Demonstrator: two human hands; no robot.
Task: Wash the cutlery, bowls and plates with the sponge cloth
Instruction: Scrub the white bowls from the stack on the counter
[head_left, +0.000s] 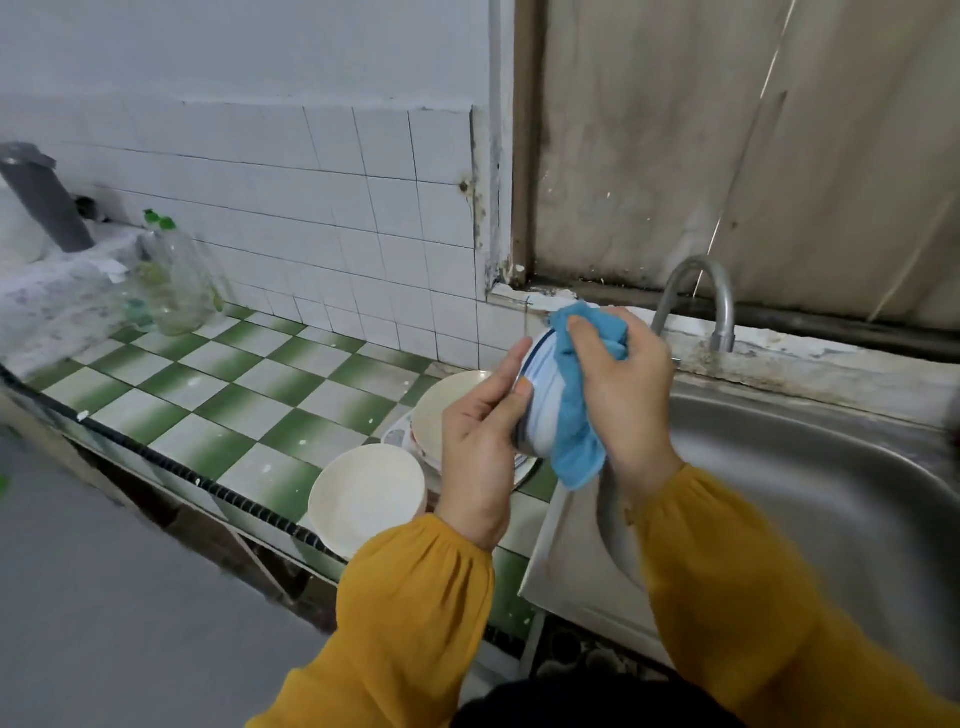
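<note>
Bowl (540, 400): gripped at rim by left hand (480, 447) fingers; right hand (623, 395) fingers clench blue cloth (576, 415) against its outer wall.

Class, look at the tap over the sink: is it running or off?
Off, as far as the view shows: no water falls from the tap spout into the sink.

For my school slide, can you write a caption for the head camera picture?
Left hand holds a striped bowl while the right hand presses a cloth on it, by the sink.
</note>
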